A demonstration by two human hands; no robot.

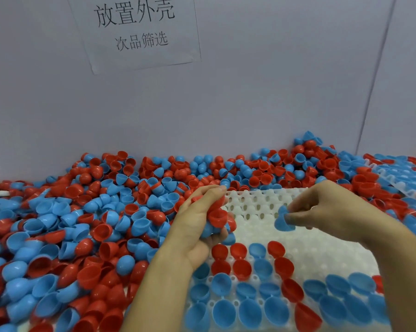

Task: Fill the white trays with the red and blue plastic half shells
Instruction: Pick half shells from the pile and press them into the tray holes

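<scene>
Fingers (295, 215) round smooth blue half shell (282, 222)

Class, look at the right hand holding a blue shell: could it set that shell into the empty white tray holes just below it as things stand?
Probably yes. The right hand pinches the blue shell directly over bare holes of the white tray, with nothing between them.

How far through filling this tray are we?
Roughly the near third of the white tray holds seated shells. In hand: the left hand grips a clutch of red and blue shells; the right hand pinches one blue shell. The tray's far rows remain unfilled.
</scene>
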